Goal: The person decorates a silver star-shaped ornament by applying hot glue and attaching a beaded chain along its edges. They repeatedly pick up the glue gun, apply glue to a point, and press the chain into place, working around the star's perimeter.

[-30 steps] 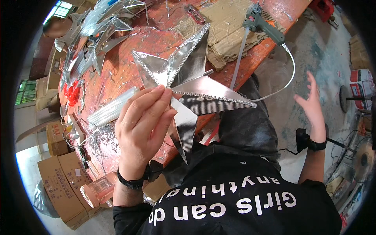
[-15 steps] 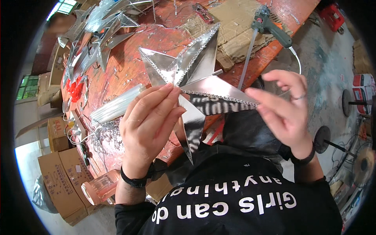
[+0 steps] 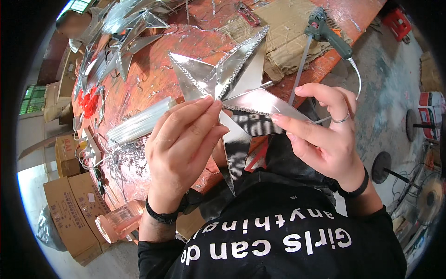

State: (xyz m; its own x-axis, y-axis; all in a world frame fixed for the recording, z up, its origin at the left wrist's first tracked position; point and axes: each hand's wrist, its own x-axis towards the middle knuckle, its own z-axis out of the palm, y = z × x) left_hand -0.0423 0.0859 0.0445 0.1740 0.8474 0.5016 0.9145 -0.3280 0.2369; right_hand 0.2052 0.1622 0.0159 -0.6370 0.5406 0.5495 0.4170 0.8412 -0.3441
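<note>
A mirror-silver five-pointed star (image 3: 253, 100) with raised folded faces is held up over the table edge. Rows of small rhinestone-like trim run along its ridges. My left hand (image 3: 181, 139) is closed with fingertips bunched at the star's centre, hiding its left point. At the right-hand point, the index finger of my right hand (image 3: 327, 130) presses on the beaded trim (image 3: 251, 110), with the thumb just below it on the star. The other fingers of that hand are raised and curled. A short thin tube (image 3: 266, 84) sticks out between two of the star's points.
A green glue gun (image 3: 330, 32) with a long glue stick lies on cardboard (image 3: 283, 23) at the far right. Clear sticks (image 3: 141, 122) lie left of my hand. More silver stars (image 3: 121, 51) are piled far left. A pink jar (image 3: 121, 221) stands below, by cartons (image 3: 76, 214).
My right index finger and thumb have slid along the trim from the point's tip toward the star's centre. The star has shifted slightly right in view, with my left hand still on it.
</note>
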